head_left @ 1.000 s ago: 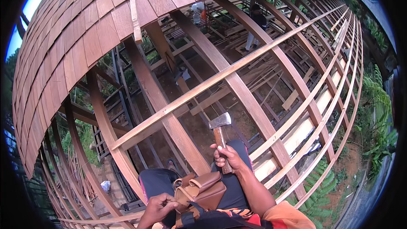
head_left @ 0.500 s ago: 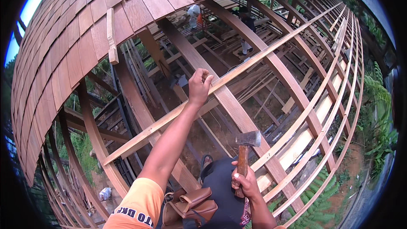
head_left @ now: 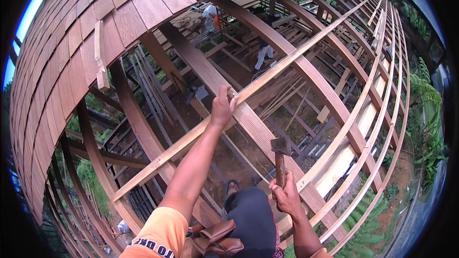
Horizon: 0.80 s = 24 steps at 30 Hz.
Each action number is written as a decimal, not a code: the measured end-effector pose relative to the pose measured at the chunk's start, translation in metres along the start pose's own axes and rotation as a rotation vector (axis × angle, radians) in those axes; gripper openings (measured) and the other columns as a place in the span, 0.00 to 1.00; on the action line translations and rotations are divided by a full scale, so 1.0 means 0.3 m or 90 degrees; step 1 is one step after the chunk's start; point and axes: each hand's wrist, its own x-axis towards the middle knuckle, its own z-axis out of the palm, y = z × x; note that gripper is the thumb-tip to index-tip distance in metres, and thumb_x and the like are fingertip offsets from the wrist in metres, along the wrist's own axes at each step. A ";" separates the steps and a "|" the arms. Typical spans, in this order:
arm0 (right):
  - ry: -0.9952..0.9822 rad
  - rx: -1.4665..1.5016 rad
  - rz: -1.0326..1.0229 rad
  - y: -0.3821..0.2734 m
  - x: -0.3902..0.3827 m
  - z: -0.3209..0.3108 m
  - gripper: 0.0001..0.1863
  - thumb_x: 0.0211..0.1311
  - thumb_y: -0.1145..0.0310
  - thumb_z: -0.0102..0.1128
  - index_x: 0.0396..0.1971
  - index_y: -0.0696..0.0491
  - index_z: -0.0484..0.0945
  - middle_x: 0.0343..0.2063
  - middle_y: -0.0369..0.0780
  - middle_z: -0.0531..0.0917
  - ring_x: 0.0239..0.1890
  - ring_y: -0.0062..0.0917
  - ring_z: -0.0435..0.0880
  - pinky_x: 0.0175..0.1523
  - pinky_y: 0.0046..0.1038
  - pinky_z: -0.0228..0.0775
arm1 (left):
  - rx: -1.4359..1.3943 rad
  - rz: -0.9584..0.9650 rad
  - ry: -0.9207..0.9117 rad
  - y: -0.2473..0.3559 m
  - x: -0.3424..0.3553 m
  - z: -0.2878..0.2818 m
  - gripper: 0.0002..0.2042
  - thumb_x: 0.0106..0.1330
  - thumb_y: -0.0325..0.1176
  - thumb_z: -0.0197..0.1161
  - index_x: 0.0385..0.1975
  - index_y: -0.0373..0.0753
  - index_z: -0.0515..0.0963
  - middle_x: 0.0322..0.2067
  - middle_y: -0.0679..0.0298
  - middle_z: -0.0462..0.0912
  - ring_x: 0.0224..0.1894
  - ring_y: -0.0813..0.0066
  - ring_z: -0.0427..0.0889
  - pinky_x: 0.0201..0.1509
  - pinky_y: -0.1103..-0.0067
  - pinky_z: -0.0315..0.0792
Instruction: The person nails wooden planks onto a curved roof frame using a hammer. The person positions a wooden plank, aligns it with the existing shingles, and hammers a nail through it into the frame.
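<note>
My right hand (head_left: pixel 286 196) is wrapped round the wooden handle of a hammer (head_left: pixel 280 147), whose dark metal head points upward over a broad brown rafter (head_left: pixel 263 131). Closed at the crossing of that rafter and a long pale batten (head_left: pixel 287 63), my left hand (head_left: pixel 224 105) has its thumb and fingers pinched together. Whatever the left fingers hold, if anything, is too small to make out. The batten runs slantwise over several rafters, from lower left to upper right.
Wooden shingles (head_left: pixel 158 7) cover the roof at upper left, with a loose wood strip (head_left: pixel 100 57) lying on them. More battens (head_left: pixel 354 174) curve along the right. A brown leather pouch (head_left: pixel 217 231) hangs at my waist. Below, a person (head_left: pixel 264 55) stands among stacked timber, far under the open frame.
My left hand has come down closer to the batten crossing. The hammer has risen slightly and its head has turned. The whole view has shifted a little.
</note>
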 end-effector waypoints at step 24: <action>0.158 -0.219 -0.430 -0.354 0.425 0.220 0.19 0.72 0.70 0.51 0.59 0.58 0.63 0.35 0.57 0.82 0.42 0.58 0.82 0.43 0.45 0.74 | -0.002 0.003 -0.031 -0.016 -0.014 -0.015 0.26 0.61 0.24 0.66 0.59 0.36 0.64 0.29 0.54 0.80 0.35 0.50 0.82 0.41 0.62 0.75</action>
